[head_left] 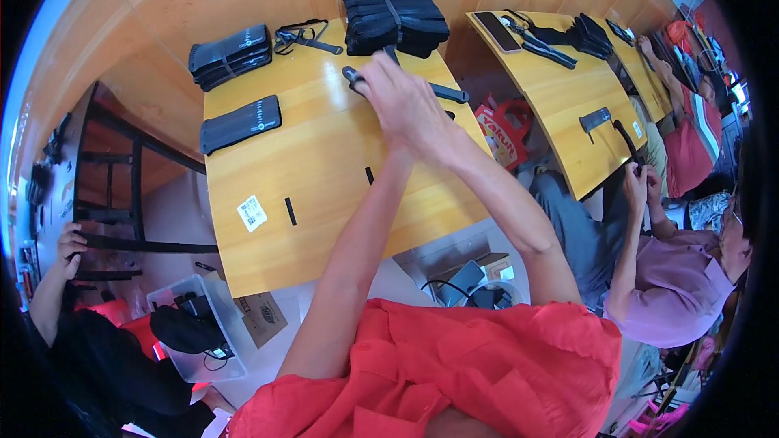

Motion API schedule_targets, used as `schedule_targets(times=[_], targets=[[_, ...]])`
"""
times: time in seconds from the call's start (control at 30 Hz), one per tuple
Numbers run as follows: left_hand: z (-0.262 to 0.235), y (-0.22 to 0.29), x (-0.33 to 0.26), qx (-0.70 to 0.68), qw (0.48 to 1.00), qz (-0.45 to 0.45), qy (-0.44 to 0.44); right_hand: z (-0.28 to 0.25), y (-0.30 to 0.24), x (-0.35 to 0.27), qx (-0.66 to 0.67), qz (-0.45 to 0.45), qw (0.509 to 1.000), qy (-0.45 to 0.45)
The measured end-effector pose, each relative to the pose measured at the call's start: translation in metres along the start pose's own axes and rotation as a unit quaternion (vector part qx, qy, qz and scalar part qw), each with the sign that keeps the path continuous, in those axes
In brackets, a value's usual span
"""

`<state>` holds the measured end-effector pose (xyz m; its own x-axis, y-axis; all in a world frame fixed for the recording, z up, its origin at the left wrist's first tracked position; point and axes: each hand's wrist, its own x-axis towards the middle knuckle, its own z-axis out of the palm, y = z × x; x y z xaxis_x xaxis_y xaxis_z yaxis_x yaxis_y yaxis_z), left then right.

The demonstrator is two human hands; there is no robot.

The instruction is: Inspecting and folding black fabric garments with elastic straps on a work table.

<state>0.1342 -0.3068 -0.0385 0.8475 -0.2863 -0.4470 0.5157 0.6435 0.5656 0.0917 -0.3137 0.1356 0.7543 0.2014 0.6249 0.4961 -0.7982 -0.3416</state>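
My two hands meet and overlap over the far middle of the yellow wooden table. A black strap (pixel 352 76) with a rounded end pokes out at the left of the fingers, and my right hand (pixel 410 105) is closed on it. Most of my left hand (pixel 393 123) is covered by the crossing right hand, so its fingers do not show clearly. To the right of the hands lies another dark strap piece (pixel 450 93). Just beyond them is a tall stack of black fabric pouches (pixel 396 19) bound with a band.
Black pouches (pixel 231 57) and one flat pouch (pixel 241 124) lie on the left of the table (pixel 324 251). Loose straps (pixel 307 38), a white label (pixel 251 213) and short black strips are there too. Co-workers sit at both sides; a clear bin (pixel 235 365) stands below.
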Motion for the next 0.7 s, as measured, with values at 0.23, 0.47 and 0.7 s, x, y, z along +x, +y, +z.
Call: schedule_targets(times=[0.23, 0.47, 0.7], targets=[[0.029, -0.001, -0.018, 0.264, 0.961, -0.049, 0.072, -0.072, -0.023, 0.085, 0.028, -0.071, 0.979, 0.192], [0.012, 0.016, -0.024, 0.302, 0.952, 0.029, 0.034, -0.079, -0.042, 0.071, 0.291, 0.056, 0.95, 0.101], [-0.06, 0.047, -0.06, 0.485, 0.855, 0.158, -0.087, -0.049, -0.005, -0.026, 0.55, 0.286, 0.785, -0.005]])
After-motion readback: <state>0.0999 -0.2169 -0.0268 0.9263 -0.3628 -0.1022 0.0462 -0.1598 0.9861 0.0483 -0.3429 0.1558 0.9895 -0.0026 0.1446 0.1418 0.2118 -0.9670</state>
